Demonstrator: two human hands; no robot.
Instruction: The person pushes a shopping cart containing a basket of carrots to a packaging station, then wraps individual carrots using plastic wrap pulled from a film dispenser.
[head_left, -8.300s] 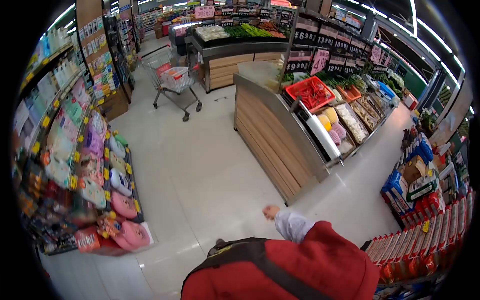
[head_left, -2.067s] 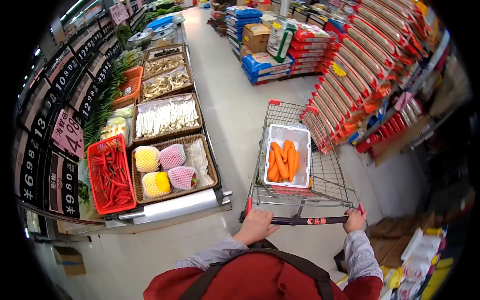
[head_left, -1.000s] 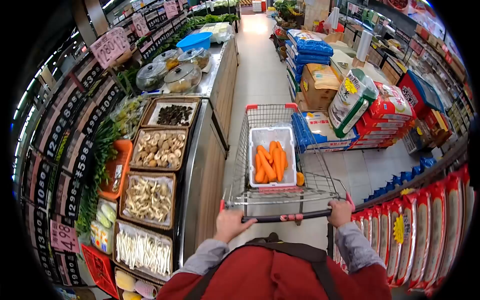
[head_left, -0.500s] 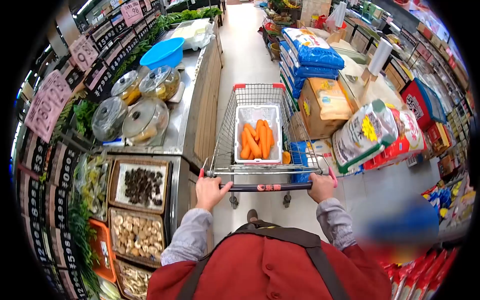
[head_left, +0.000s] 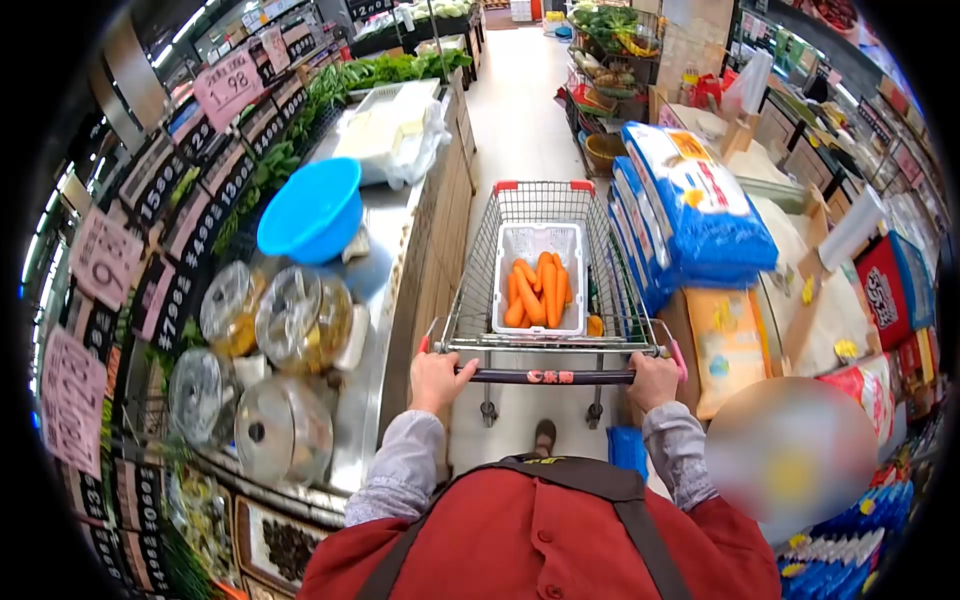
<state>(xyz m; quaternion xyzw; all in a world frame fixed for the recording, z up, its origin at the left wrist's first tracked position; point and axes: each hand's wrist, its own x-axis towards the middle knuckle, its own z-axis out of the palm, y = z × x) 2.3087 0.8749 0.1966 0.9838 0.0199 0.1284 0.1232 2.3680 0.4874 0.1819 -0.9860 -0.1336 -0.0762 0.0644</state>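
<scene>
Carries carrots (head_left: 534,290) in a basket (head_left: 510,245) inside the cart (head_left: 546,187), likely against rolling. Curls left hand (head_left: 437,382) and right hand (head_left: 655,380) in closed grip near opposite ends of the handle (head_left: 600,377), probably for even steering. Shows a basin (head_left: 310,212) left of the cart.
</scene>
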